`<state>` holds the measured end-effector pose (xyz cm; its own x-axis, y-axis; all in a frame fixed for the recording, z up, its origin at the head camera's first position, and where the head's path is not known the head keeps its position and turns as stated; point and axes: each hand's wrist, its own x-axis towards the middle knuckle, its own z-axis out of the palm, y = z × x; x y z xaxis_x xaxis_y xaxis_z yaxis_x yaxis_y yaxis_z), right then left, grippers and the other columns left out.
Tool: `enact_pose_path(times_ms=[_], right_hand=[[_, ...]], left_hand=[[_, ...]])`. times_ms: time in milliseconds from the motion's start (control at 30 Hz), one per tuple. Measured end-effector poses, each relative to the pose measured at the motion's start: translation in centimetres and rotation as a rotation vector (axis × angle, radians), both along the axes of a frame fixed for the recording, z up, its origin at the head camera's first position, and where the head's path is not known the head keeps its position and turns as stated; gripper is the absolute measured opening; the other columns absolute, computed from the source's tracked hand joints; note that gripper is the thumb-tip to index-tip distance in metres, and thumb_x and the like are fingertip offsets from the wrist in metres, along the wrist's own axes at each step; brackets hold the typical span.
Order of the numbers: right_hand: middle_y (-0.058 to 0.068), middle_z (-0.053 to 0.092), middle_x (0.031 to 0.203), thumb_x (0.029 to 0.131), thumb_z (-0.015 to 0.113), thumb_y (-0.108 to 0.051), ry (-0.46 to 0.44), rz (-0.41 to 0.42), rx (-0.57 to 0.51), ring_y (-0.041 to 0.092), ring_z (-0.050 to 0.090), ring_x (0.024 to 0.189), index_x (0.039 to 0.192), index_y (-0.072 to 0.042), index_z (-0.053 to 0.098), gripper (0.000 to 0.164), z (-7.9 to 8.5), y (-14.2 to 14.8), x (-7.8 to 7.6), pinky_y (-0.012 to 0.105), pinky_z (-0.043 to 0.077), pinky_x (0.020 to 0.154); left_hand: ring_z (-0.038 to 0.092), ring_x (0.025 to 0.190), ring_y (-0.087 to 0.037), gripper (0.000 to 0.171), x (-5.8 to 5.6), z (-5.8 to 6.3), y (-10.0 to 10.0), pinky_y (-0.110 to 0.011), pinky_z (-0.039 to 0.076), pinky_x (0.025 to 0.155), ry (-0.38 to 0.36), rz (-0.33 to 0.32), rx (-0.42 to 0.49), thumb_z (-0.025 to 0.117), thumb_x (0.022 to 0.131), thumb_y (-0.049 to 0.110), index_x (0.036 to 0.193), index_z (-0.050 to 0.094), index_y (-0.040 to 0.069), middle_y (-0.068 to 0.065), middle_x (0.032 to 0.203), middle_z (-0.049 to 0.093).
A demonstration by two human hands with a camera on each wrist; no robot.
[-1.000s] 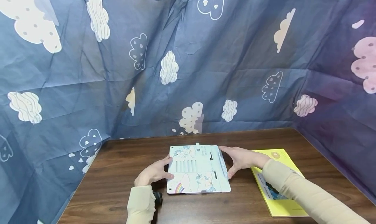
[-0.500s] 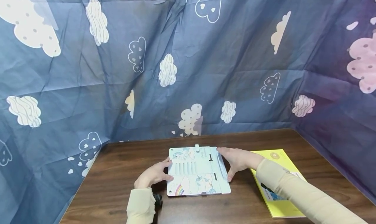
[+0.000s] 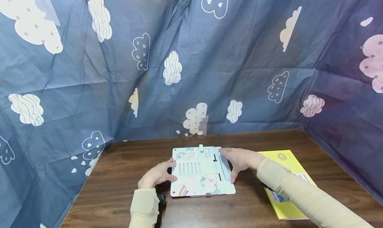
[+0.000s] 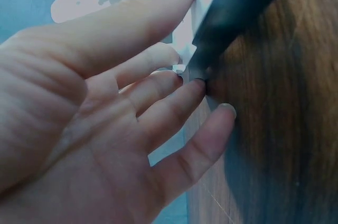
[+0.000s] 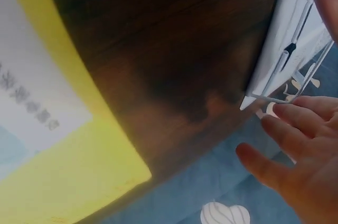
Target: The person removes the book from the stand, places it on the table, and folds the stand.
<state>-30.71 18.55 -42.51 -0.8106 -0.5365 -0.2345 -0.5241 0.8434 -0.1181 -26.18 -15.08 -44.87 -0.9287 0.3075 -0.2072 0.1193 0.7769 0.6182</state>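
Note:
A white book stand with unicorn and rainbow prints lies flat on the table. My left hand holds its left edge, thumb toward the near side and fingers toward the far side. In the left wrist view, the thumb touches the pale edge and the lower fingers are loosely bent beside it. At the opposite edge, my right hand grips a narrow pale flap between thumb and fingers, tilting it up. Part of the right fingers' contact is hidden in the head view.
A yellow book lies to the right, partly beneath the right forearm. The dark wooden table meets a blue cloud-patterned cloth at the back and sides.
My right hand has shifted slightly left, and the flap it grips leans further over the stand. The left hand and the stand stay in place. The head view bobs slightly.

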Motion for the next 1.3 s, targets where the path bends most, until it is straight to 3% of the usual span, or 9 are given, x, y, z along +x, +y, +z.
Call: enact_pose_path(times_ms=[267, 600, 1033, 1300], right_hand=[[0.011, 0.045, 0.148, 0.050, 0.095, -0.048, -0.081, 0.037, 0.001, 0.025, 0.043, 0.134, 0.149, -0.003, 0.036, 0.124, -0.6, -1.0, -0.2, 0.042, 0.034, 0.109], [0.010, 0.050, 0.142, 0.047, 0.097, -0.044, -0.085, 0.022, -0.020, 0.023, 0.048, 0.128, 0.146, -0.005, 0.041, 0.120, -0.4, -1.4, -0.3, 0.042, 0.037, 0.106], [0.009, 0.049, 0.144, 0.049, 0.094, -0.050, -0.113, 0.020, 0.013, 0.021, 0.048, 0.127, 0.149, -0.007, 0.036, 0.124, -0.5, -1.3, -0.6, 0.041, 0.037, 0.106], [0.009, 0.050, 0.142, 0.064, 0.092, -0.040, -0.115, 0.001, 0.051, 0.028, 0.044, 0.131, 0.144, -0.010, 0.048, 0.096, 1.4, -2.7, -1.3, 0.046, 0.035, 0.106]], left_hand=[[0.027, 0.142, -0.036, 0.073, 0.0, -0.1, -0.1, -0.048, 0.033, 0.107, -0.005, -0.005, 0.021, 0.080, 0.081, 0.012, 0.145, 0.046, 0.004, -0.011, 0.157, 0.029], [0.028, 0.142, -0.035, 0.072, 0.0, 0.2, -0.1, -0.048, 0.032, 0.108, 0.000, 0.013, 0.031, 0.080, 0.081, 0.011, 0.145, 0.047, 0.005, -0.010, 0.157, 0.030], [0.027, 0.142, -0.034, 0.073, -0.3, -0.1, -0.4, -0.049, 0.031, 0.108, 0.007, -0.008, 0.034, 0.080, 0.082, 0.015, 0.146, 0.046, 0.007, -0.010, 0.157, 0.030], [0.026, 0.143, -0.035, 0.073, -0.1, -0.3, -0.5, -0.050, 0.030, 0.109, -0.004, -0.017, 0.055, 0.080, 0.082, 0.015, 0.146, 0.045, 0.006, -0.010, 0.158, 0.029]])
